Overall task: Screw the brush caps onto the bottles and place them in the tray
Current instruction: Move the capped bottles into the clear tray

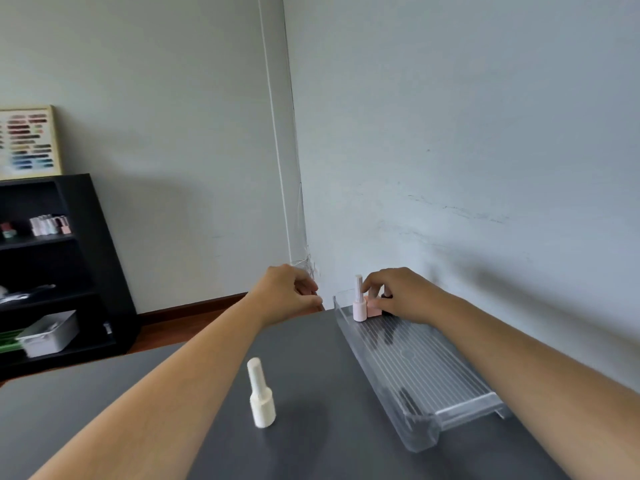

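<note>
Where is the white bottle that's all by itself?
The white bottle stands upright on the grey table, low in the head view, between the person's two forearms and left of the clear tray.

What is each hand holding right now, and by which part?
The right hand has its fingers around the top of a pink bottle in the tray. The left hand holds nothing visible.

a dark grey table (173,393) stands in a pale-walled corner. to the left, a black shelf unit (86,258) holds small bottles (50,225) and a white bin (52,332); a framed colour chart (29,142) leans on top.
</note>
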A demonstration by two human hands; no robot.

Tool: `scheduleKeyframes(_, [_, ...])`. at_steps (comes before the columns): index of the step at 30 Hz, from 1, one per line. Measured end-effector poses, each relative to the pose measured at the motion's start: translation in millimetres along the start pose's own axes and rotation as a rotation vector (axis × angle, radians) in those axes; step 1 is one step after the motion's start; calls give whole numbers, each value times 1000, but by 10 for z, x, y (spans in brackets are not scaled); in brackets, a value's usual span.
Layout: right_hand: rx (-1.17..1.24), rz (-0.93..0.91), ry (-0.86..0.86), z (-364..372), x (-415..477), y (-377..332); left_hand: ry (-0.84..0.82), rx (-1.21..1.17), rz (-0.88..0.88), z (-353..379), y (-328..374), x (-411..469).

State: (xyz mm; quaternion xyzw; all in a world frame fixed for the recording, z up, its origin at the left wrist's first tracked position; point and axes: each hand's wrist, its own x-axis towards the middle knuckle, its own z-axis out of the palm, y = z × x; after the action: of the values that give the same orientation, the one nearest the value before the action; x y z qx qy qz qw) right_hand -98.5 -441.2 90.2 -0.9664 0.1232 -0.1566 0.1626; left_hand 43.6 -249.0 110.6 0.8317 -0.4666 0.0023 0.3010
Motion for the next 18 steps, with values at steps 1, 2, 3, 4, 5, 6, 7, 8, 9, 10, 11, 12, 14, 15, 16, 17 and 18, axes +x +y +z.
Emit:
scheduleKeyframes(1, [23, 11, -7, 46, -59, -58, -6, -10, -3, -40, -47, -149])
scheduleKeyframes(2, [40, 22, -18, 90, -106, -103, -9, -14, -7, -74, -90, -274])
scheduleKeyframes(3, [49, 32, -33, 134, -153, -159, -7, -16, -17, -110, -133, -408])
scheduleKeyframes(4, [52, 42, -48, 175, -190, -207, -4, -19, -31, -143, -168, -530])
scheduleKeyframes(5, [54, 53, -56, 214, -221, -247, -1, -25, -46, -173, -197, -642])
scheduleKeyframes(6, [55, 67, -58, 249, -247, -281, 0, -31, -60, -200, -222, -743])
scheduleKeyframes(7, [56, 83, -57, 277, -266, -299, -1, -38, -70, -220, -240, -825])
scheduleKeyframes(8, [60, 99, -61, 310, -287, -319, -6, -42, -77, -238, -257, -912])
scheduleKeyframes(9, [65, 110, -69, 338, -305, -333, -15, -45, -78, -251, -267, -988])
scheduleKeyframes(10, [65, 113, -80, 368, -323, -343, -28, -47, -77, -255, -277, -1059])
scheduleKeyframes(11, [62, 110, -89, 397, -341, -354, -43, -52, -75, -253, -288, -1122])
scheduleKeyframes(12, [60, 106, -90, 420, -357, -360, -59, -60, -73, -244, -297, -1167])
scheduleKeyframes(14, [66, 103, -77, 448, -381, -380, -77, -70, -77, -219, -323, -1234])
scheduleKeyframes(15, [71, 103, -69, 453, -390, -386, -78, -69, -78, -206, -340, -1250])
scheduleKeyframes(16, [75, 104, -63, 455, -396, -393, -74, -65, -79, -195, -357, -1255])
scheduleKeyframes(17, [80, 106, -59, 458, -400, -396, -67, -62, -84, -184, -371, -1253])
scheduleKeyframes(18, [86, 108, -57, 460, -405, -394, -57, -64, -93, -174, -385, -1248])
